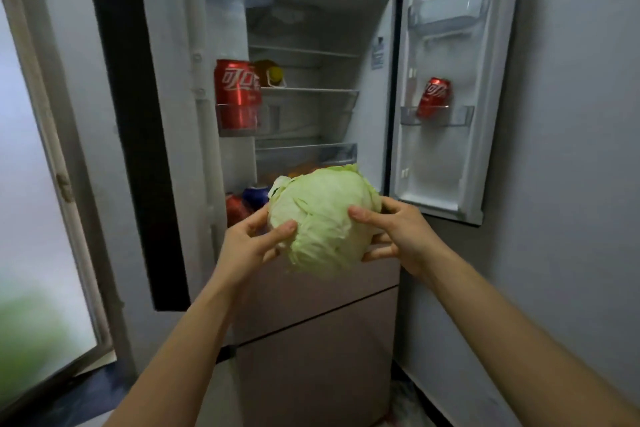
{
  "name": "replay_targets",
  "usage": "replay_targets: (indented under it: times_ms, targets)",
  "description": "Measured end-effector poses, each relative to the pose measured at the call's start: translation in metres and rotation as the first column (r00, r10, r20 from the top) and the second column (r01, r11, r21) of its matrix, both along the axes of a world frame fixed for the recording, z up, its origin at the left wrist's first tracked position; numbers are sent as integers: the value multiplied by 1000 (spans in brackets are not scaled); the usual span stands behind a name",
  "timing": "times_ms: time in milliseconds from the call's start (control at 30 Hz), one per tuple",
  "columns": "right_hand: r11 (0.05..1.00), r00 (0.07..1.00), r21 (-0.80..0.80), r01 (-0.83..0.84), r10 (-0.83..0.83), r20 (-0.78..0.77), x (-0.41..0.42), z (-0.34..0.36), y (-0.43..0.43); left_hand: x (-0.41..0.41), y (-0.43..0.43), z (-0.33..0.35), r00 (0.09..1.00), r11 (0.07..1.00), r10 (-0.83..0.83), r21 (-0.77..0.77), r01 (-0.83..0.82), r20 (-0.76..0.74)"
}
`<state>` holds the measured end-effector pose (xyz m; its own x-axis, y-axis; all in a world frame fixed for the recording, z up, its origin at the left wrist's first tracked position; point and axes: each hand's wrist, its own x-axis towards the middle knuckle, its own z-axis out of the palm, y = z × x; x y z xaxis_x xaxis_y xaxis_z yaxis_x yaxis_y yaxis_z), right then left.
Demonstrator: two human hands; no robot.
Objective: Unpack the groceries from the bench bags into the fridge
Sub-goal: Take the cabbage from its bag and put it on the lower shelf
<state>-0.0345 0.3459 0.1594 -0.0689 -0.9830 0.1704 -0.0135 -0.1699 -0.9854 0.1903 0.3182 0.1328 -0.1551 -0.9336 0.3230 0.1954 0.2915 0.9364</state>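
Note:
A pale green cabbage (323,218) is held up in front of the open fridge (311,107), level with its lowest compartment. My left hand (252,243) grips its left side, thumb on the front. My right hand (391,232) grips its right side, fingers curled under it. Both fridge doors stand open. The cabbage hides part of the lower shelf.
A red cola can (237,94) stands in the left door's rack, another red can (434,97) in the right door's rack. A yellow item (273,74) sits on a middle shelf. Red and blue cans (247,201) lie low behind the cabbage. Closed drawers (318,340) are below. A window (34,218) is at left.

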Motion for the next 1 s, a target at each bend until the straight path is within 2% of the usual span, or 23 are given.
replay_targets:
  times_ms: [167, 400, 567, 800, 1000]
  targets:
    - [1000, 999, -21, 1, -2, -53, -67, 20, -89, -70, -82, 7, 999, 999, 20, -34, -21, -41]
    - [998, 998, -39, -50, 48, -47, -136, 51, -221, -148, -200, 34, 990, 995, 90, -27, -93, -110]
    - [995, 999, -89, -35, 34, -21, -150, 71, -300, -175, -275, 54, 975, 982, 184, -28, -189, -121]
    - [989, 996, -145, -7, 21, 92, -146, 73, -407, -193, -376, 77, 931, 956, 283, -5, -292, -231]
    - [980, 993, -175, 91, -75, 94, -130, 103, -517, -186, -491, 110, 917, 935, 352, 27, -354, -188]
